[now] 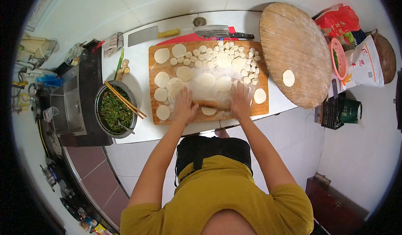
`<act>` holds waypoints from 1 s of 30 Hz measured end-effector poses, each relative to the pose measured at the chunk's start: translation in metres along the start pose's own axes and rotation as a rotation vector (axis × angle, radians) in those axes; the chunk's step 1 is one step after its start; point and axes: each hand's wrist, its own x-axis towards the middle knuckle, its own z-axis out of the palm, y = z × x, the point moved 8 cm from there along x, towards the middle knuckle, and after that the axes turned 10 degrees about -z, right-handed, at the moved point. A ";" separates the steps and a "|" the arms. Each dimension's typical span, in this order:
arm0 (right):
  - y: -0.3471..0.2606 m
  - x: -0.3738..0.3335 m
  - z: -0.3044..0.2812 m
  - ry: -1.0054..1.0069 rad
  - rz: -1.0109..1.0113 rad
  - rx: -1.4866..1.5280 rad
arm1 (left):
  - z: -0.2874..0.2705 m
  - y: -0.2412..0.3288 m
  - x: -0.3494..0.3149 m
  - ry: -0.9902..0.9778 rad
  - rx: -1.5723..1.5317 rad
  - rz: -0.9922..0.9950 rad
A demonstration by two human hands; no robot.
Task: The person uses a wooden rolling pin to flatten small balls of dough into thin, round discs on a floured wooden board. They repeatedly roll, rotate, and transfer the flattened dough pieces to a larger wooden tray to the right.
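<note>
A wooden rolling pin (pixel 214 104) lies crosswise near the front of the floured cutting board (pixel 261 106). My left hand (pixel 183 105) presses on its left end and my right hand (pixel 241 101) on its right end, both with fingers stretched forward. Beneath the pin a round dough wrapper (pixel 208 111) partly shows. More wrappers lie round about, such as one wrapper (pixel 162 79) on the left and another wrapper (pixel 259 95) beside my right hand. Small dough pieces (pixel 228 46) cluster at the board's back right. Loose flour whitens the middle.
Left of the board stands a bowl (pixel 133 105) of chopped green filling with chopsticks (pixel 125 100) across it. A cleaver (pixel 144 35) and a second knife (pixel 215 33) lie behind. On the right, a round wooden board (pixel 293 46) carries one wrapper. A sink (pixel 67 105) is far left.
</note>
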 end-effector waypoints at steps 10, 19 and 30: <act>-0.003 -0.053 0.002 -0.132 -0.192 0.159 | -0.034 0.053 -0.070 0.355 -0.064 0.388; 0.045 -0.084 -0.067 0.169 0.130 0.255 | 0.043 0.077 0.032 -0.219 -0.049 -0.224; 0.048 -0.103 -0.065 0.185 0.182 0.289 | 0.022 0.095 0.010 -0.281 0.122 0.222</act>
